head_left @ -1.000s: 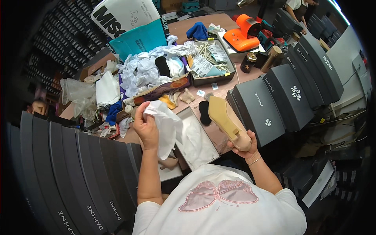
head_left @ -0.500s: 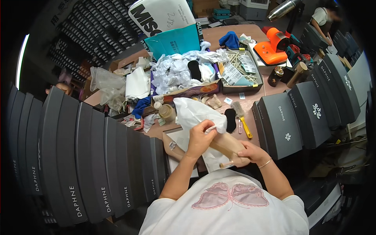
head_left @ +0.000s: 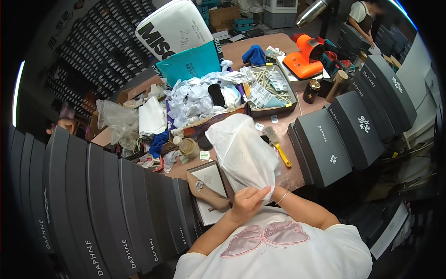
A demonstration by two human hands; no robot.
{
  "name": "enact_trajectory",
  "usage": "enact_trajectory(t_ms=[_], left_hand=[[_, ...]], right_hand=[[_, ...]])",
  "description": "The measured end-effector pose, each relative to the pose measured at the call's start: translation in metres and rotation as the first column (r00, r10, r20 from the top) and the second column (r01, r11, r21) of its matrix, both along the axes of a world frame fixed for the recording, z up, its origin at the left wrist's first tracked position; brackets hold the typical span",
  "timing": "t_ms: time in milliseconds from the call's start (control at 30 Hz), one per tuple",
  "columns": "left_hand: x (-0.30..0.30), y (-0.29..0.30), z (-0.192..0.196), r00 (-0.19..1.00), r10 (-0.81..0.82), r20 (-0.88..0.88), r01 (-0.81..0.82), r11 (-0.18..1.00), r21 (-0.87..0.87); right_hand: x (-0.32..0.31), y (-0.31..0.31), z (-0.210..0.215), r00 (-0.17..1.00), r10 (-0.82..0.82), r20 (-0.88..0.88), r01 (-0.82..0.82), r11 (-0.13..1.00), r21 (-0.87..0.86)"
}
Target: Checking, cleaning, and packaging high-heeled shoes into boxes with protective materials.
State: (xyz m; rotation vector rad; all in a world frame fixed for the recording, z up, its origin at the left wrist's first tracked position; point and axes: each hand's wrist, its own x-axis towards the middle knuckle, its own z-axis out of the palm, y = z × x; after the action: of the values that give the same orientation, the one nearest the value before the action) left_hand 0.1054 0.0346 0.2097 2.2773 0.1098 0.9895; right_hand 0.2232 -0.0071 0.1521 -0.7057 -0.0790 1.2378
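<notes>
White, thin, bag-like wrapping (head_left: 241, 146) covers the right hand, so I cannot tell how its fingers stand; the left hand's (head_left: 251, 202) fingers pinch the near edge. Any contents are hidden. Pulling hard could tear the material or snag it on the bracelet (head_left: 282, 198); a wide swing could knock the yellow-handled brush (head_left: 282, 156) just beside it or the beige shoe (head_left: 208, 193).

Pinkish-brown, smooth-topped worktop (head_left: 237, 52) mid-rm. Bkgd L: tall bank of dark stacked boxes w/ small white labels (head_left: 100, 58). Grey-and-white boxy vented unit (head_left: 280, 15) at rear. Pale flat panel (head_left: 419, 59) far R. Lighting: long white tube light (head_left: 18, 93) L, bluish-white strip light (head_left: 403, 14) upper R; edges v. dim.
</notes>
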Motion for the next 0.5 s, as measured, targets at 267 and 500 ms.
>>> enact_trajectory(t_ms=[267,500], left_hand=[[0.019,-0.033,-0.008,0.867,-0.431,-0.252,0.355,0.887,-0.295],[0.018,0.015,-0.185,0.591,0.265,-0.762,-0.400,0.916,0.008]], right_hand=[[0.097,-0.059,-0.055,0.386,0.282,0.878,0.079,0.938,-0.336],[0.158,-0.083,-0.096,-0.480,0.493,0.726,0.255,0.870,-0.422]])
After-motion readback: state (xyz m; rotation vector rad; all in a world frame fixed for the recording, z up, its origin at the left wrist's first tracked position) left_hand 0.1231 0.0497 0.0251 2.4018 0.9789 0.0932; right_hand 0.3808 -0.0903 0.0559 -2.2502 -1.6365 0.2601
